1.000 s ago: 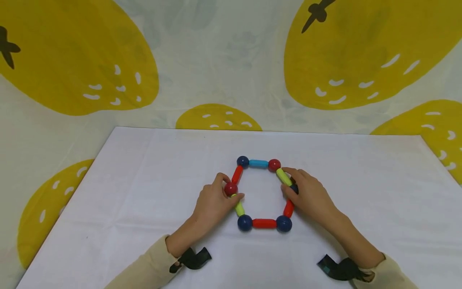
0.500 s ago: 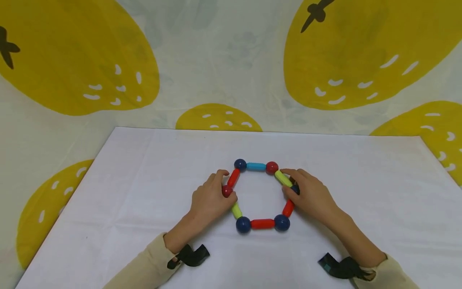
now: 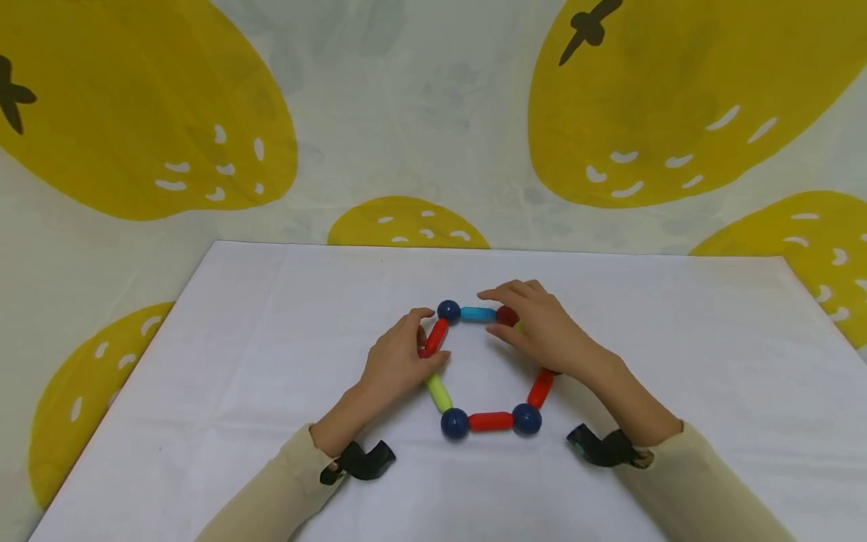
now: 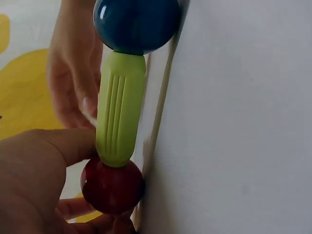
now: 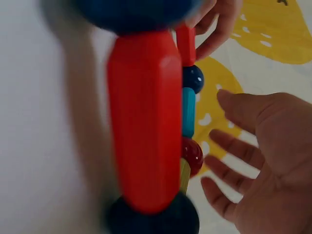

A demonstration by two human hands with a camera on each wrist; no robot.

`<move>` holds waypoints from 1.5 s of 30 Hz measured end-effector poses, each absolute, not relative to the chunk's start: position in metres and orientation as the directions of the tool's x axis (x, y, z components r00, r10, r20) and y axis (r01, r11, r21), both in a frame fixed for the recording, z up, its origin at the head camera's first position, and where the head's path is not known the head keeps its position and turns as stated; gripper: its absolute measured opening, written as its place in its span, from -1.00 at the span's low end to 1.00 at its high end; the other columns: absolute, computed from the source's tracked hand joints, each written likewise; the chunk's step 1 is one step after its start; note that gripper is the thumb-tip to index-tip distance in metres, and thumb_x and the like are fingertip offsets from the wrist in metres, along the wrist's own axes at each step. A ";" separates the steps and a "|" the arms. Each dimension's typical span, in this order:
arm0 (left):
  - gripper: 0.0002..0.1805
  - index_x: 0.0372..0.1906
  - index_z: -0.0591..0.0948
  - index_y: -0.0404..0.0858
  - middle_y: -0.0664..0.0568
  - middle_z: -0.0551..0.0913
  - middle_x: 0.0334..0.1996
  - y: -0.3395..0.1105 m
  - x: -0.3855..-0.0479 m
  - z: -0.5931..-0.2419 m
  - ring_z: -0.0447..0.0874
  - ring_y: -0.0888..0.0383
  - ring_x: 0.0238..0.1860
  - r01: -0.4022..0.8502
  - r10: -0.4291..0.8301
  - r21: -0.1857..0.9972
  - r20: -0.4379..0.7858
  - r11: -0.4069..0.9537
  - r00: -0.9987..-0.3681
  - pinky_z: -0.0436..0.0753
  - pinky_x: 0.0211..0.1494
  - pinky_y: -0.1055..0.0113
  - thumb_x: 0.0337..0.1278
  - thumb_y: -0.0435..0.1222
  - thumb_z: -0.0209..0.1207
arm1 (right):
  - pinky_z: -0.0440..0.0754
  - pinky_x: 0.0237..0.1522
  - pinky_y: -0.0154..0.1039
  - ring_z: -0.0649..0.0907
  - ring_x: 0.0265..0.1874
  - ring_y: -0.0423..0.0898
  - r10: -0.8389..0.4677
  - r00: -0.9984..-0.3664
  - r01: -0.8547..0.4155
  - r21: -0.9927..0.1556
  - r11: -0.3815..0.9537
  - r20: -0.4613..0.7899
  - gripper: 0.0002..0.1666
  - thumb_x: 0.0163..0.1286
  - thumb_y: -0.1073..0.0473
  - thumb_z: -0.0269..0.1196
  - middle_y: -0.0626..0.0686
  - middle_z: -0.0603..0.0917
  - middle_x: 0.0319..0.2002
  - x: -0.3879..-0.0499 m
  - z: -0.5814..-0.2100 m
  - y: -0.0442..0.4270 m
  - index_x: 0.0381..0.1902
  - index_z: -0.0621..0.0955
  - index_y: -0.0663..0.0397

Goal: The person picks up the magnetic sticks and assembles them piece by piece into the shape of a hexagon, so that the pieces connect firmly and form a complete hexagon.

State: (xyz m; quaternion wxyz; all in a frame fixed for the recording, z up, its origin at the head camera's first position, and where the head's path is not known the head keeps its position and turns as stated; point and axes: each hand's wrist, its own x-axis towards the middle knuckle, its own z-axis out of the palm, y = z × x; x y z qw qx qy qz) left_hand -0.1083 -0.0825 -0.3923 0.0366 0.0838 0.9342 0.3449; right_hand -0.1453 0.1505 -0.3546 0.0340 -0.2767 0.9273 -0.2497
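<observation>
A six-sided ring of toy balls and rods lies on the white tabletop in the head view. At its left corner my left hand (image 3: 398,361) grips a red ball (image 4: 113,186) between thumb and curled fingers. That ball joins a red rod (image 3: 436,336) and a yellow-green rod (image 3: 439,394). Over the upper right corner, my right hand (image 3: 555,331) is spread around another red ball (image 3: 505,315), which it partly hides. In the right wrist view its fingers stand apart, with nothing between them. A light-blue rod (image 3: 478,315) forms the far side.
Along the near side, a red rod (image 3: 491,421) links two dark blue balls, one at the left (image 3: 454,424) and one at the right (image 3: 526,419). The white tabletop (image 3: 305,301) ends at a backdrop (image 3: 406,113) with yellow fruit prints.
My right hand has left the right corner and moved up and left to the far red ball. The ring's left corner first shifted slightly outward; my left hand remains there.
</observation>
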 end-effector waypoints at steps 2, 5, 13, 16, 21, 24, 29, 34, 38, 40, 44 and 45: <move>-0.31 0.23 0.41 -0.19 0.08 0.48 -0.38 -0.085 -0.106 -0.395 0.42 0.18 -0.45 0.141 0.190 0.667 -0.001 0.732 -0.982 0.42 -0.51 0.39 -0.02 -0.13 0.39 | 0.34 0.11 0.16 0.38 0.13 0.08 -0.594 -0.802 -0.537 -0.512 0.670 0.064 -0.42 0.27 0.13 0.34 0.06 0.52 0.14 -0.158 -0.354 0.140 0.25 0.49 -0.02; -0.35 0.22 0.43 -0.20 0.10 0.49 -0.39 -0.087 -0.104 -0.399 0.42 0.20 -0.48 0.178 0.215 0.687 0.033 0.704 -0.976 0.38 -0.53 0.40 0.00 -0.14 0.37 | 0.32 0.14 0.14 0.42 0.13 0.05 -0.650 -0.760 -0.555 -0.535 0.638 0.013 -0.42 0.27 0.13 0.33 0.03 0.53 0.15 -0.173 -0.356 0.128 0.26 0.49 -0.01; -0.45 0.14 0.48 -0.22 0.11 0.52 -0.42 -0.090 -0.101 -0.405 0.39 0.24 -0.54 0.230 0.187 0.695 0.139 0.681 -0.973 0.33 -0.59 0.43 0.00 -0.21 0.34 | 0.51 0.00 -0.14 0.53 -0.08 -0.03 -0.701 -0.709 -0.525 -0.604 0.600 -0.080 -0.39 0.20 0.16 0.40 0.01 0.55 0.06 -0.190 -0.363 0.107 0.22 0.51 0.02; -0.47 0.12 0.49 -0.23 0.12 0.51 -0.44 -0.090 -0.101 -0.408 0.38 0.26 -0.55 0.239 0.168 0.690 0.170 0.684 -0.971 0.31 -0.61 0.42 0.00 -0.22 0.33 | 0.51 -0.02 -0.16 0.53 -0.11 -0.04 -0.701 -0.711 -0.536 -0.595 0.599 -0.066 -0.41 0.18 0.17 0.41 0.00 0.57 0.02 -0.191 -0.365 0.104 0.18 0.53 0.03; -0.51 0.11 0.50 -0.23 0.15 0.48 -0.48 -0.088 -0.100 -0.411 0.38 0.26 -0.57 0.227 0.132 0.688 0.189 0.689 -0.973 0.34 -0.63 0.42 0.02 -0.24 0.29 | 0.53 -0.04 -0.17 0.53 -0.13 -0.05 -0.692 -0.721 -0.549 -0.577 0.605 -0.040 -0.47 0.19 0.22 0.40 0.00 0.58 -0.02 -0.190 -0.368 0.102 0.14 0.55 0.04; -0.53 0.10 0.50 -0.23 0.16 0.46 -0.51 -0.087 -0.100 -0.411 0.37 0.26 -0.59 0.219 0.109 0.679 0.202 0.701 -0.973 0.36 -0.63 0.41 0.02 -0.27 0.27 | 0.53 -0.06 -0.20 0.53 -0.16 -0.07 -0.689 -0.724 -0.556 -0.571 0.604 -0.023 -0.50 0.20 0.22 0.39 -0.03 0.59 -0.05 -0.189 -0.371 0.102 0.11 0.56 0.02; -0.55 0.08 0.51 -0.23 0.16 0.44 -0.54 -0.087 -0.099 -0.412 0.36 0.26 -0.61 0.208 0.086 0.666 0.212 0.716 -0.973 0.36 -0.63 0.40 0.00 -0.29 0.26 | 0.53 -0.09 -0.20 0.53 -0.18 -0.08 -0.700 -0.714 -0.578 -0.569 0.585 0.006 -0.52 0.20 0.23 0.39 -0.04 0.59 -0.07 -0.188 -0.372 0.102 0.09 0.56 0.03; -0.56 0.06 0.52 -0.22 0.17 0.44 -0.54 -0.087 -0.099 -0.410 0.35 0.27 -0.61 0.189 0.069 0.665 0.203 0.722 -0.977 0.35 -0.64 0.39 0.01 -0.28 0.25 | 0.52 -0.08 -0.19 0.54 -0.18 -0.07 -0.701 -0.712 -0.581 -0.576 0.575 0.019 -0.52 0.19 0.24 0.39 -0.04 0.59 -0.07 -0.188 -0.373 0.105 0.09 0.57 0.05; -0.58 0.04 0.54 -0.21 0.17 0.44 -0.54 -0.087 -0.099 -0.410 0.36 0.26 -0.61 0.179 0.057 0.664 0.201 0.726 -0.978 0.36 -0.64 0.38 0.00 -0.28 0.25 | 0.52 -0.07 -0.18 0.53 -0.17 -0.07 -0.702 -0.712 -0.577 -0.583 0.572 0.017 -0.51 0.20 0.25 0.38 -0.04 0.59 -0.06 -0.189 -0.375 0.105 0.11 0.56 0.03; -0.59 0.04 0.54 -0.20 0.17 0.45 -0.54 -0.087 -0.099 -0.410 0.36 0.26 -0.61 0.178 0.056 0.662 0.202 0.728 -0.978 0.36 -0.64 0.38 0.00 -0.28 0.24 | 0.52 -0.06 -0.18 0.53 -0.16 -0.07 -0.701 -0.713 -0.576 -0.583 0.573 0.015 -0.51 0.20 0.25 0.38 -0.05 0.59 -0.05 -0.189 -0.375 0.105 0.11 0.56 0.02; -0.60 0.03 0.56 -0.20 0.16 0.45 -0.54 -0.087 -0.098 -0.409 0.36 0.25 -0.61 0.177 0.052 0.658 0.205 0.732 -0.977 0.36 -0.65 0.38 0.00 -0.29 0.24 | 0.53 -0.04 -0.17 0.54 -0.13 -0.07 -0.699 -0.715 -0.563 -0.585 0.584 -0.009 -0.48 0.21 0.22 0.38 -0.04 0.59 -0.01 -0.188 -0.373 0.105 0.14 0.54 0.01; -0.60 0.03 0.56 -0.20 0.16 0.45 -0.53 -0.087 -0.097 -0.409 0.37 0.25 -0.61 0.177 0.053 0.654 0.205 0.735 -0.977 0.36 -0.65 0.38 0.00 -0.29 0.24 | 0.54 -0.02 -0.16 0.55 -0.10 -0.06 -0.692 -0.722 -0.555 -0.581 0.596 -0.020 -0.47 0.22 0.20 0.38 -0.03 0.58 0.02 -0.188 -0.371 0.106 0.16 0.53 0.00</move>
